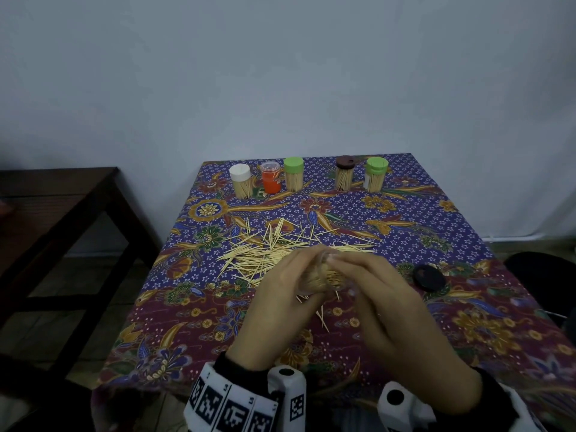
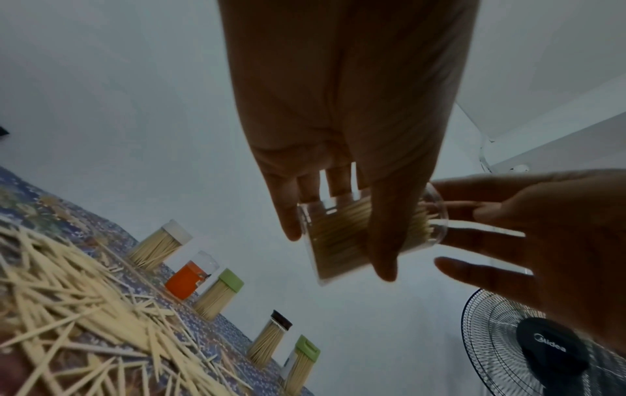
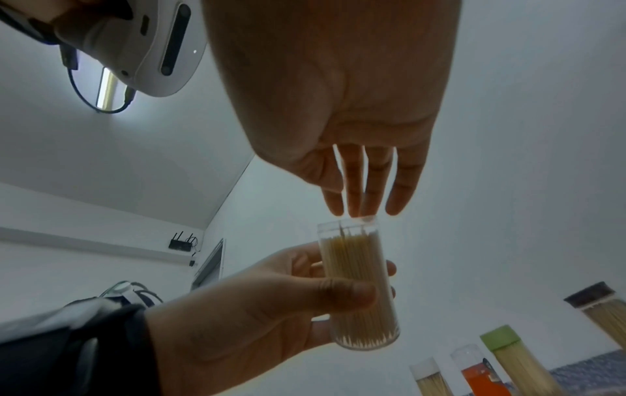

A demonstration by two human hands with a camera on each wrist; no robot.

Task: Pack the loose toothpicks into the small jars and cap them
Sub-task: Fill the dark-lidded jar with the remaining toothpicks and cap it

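Note:
A clear jar (image 1: 327,277) packed with toothpicks, without a cap, is held above the patterned tablecloth (image 1: 405,219). My left hand (image 1: 286,285) grips it, thumb and fingers wrapped round its body (image 2: 338,241). In the right wrist view my right hand (image 3: 365,187) has straight fingers whose tips touch the jar's (image 3: 352,257) open rim. My right hand (image 1: 371,275) covers the mouth in the head view. Loose toothpicks (image 1: 265,251) lie scattered just beyond and under the hands. A black round cap (image 1: 429,278) lies on the cloth to the right of my right hand.
Along the table's far edge stand several capped jars: white-capped (image 1: 240,180), orange (image 1: 270,179), green-capped (image 1: 293,174), brown-capped (image 1: 344,174), green-capped (image 1: 376,174). A dark wooden table (image 1: 46,213) stands to the left. A floor fan (image 2: 542,348) shows to the right.

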